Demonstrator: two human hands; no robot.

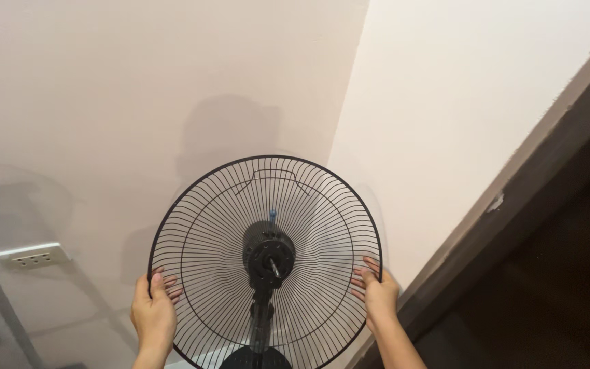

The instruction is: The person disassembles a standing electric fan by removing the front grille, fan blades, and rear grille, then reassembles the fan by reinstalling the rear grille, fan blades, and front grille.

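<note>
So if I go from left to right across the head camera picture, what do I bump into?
Wall socket → left hand → fan motor → right hand → dark door frame.

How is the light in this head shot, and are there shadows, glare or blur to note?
Head view: soft, even indoor light with no glare; the wall carries a faint shadow of a head and shoulders above the fan guard. The guard's wires and both hands, left and right, look sharp; the frame is tilted.
</note>
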